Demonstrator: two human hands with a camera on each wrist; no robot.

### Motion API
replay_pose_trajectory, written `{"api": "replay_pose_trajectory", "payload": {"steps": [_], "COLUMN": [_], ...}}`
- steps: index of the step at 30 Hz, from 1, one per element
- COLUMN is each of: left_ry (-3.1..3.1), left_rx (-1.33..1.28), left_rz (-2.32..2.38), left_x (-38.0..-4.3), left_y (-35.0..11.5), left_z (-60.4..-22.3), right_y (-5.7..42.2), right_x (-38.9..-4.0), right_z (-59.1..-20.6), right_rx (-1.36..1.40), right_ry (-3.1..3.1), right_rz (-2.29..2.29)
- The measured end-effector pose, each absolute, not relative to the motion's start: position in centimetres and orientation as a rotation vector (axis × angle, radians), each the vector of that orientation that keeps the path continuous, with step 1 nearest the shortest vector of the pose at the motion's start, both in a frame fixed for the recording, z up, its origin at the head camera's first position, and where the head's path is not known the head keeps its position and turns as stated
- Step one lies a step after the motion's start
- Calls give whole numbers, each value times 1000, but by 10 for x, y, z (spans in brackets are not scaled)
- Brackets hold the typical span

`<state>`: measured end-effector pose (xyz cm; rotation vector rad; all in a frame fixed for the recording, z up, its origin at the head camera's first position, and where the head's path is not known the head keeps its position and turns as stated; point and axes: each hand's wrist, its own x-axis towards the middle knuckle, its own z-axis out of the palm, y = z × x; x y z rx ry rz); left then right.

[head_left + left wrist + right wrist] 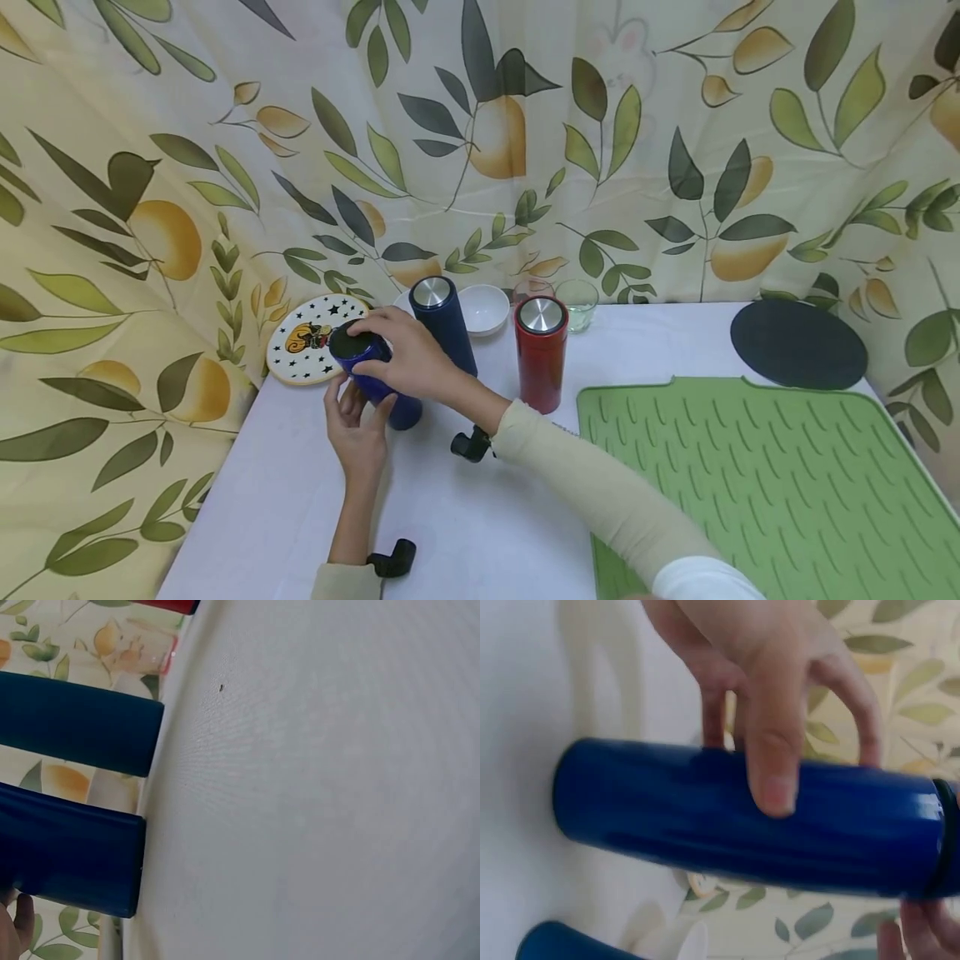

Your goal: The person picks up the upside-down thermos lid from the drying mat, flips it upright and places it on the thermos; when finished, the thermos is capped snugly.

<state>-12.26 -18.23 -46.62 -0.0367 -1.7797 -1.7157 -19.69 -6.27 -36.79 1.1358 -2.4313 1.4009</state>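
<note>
A bright blue thermos flask (406, 413) stands near the left side of the table, its base on the white cloth. My left hand (362, 433) holds it round the body, the thumb lying along its side in the right wrist view. From above, my right hand (412, 354) grips the top, with thumb and fingers about the black lid (351, 340). The flask's neck (945, 832) shows at the right edge of the right wrist view, fingertips right at it. Just behind stands a dark navy flask (442, 321) with a steel-topped lid.
To the right stands a red flask (540, 367). A white bowl (482, 310) and a clear glass (580, 304) are at the back. A round star-patterned board (307, 321) lies at the back left. A green mat (750, 475) and a dark oval mat (798, 344) cover the right side.
</note>
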Motion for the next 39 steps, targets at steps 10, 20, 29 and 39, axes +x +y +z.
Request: {"api": "replay_pose_trajectory", "payload": {"steps": [10,20,29,39], "left_ry": [-1799,-1776,-1767,-1752], "left_rx": [-40,-23,-25,-27], "left_rz": [-1677,-1705,-1703,-1706], "left_x": [-122,-123,-123,-123], "left_y": [-184,-182,-183,-183], "left_z": [-467,-467,-467,-468], "right_y": [-62,-58,-61,-53], "right_x": [-195,-201,-193,-204], "right_z": [-372,-372,-373,-367], "right_rx": [1144,1156,1082,1339], "right_ry": [-2415,-2419,-2427,-2425], "right_rz": [1503,1566,1621,1640]}}
